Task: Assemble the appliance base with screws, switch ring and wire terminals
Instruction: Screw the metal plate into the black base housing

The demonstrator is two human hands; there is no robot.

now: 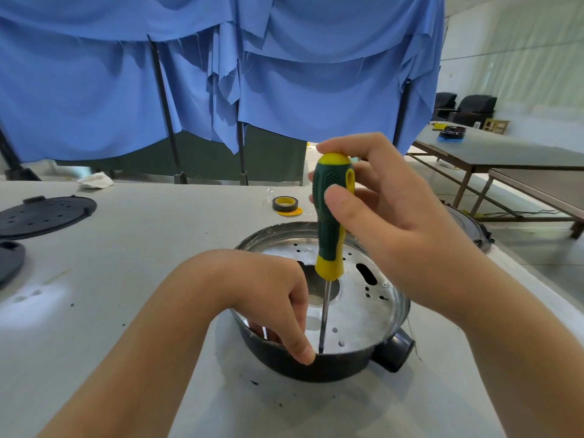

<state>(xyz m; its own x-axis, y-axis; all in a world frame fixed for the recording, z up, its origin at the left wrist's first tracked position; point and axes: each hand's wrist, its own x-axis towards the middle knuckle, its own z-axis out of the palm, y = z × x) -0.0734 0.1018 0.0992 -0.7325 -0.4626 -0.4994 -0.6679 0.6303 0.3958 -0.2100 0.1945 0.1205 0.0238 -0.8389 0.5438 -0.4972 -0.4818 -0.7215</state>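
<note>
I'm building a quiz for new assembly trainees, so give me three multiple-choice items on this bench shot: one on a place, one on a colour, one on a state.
1. Where does the roll of tape lie?
A. on the table beyond the appliance base
B. inside the base
C. on the black perforated disc

2. What colours is the screwdriver handle?
A. red and black
B. green and yellow
C. all blue

3. How does the screwdriver stand?
A. flat on the table
B. upright, tip down inside the base's near rim
C. stuck in the tape roll

Answers:
A: the tape roll sits behind the appliance base.
B: the screwdriver shows both colours.
B: the right hand grips it vertically; the left hand steadies the tip.
</note>
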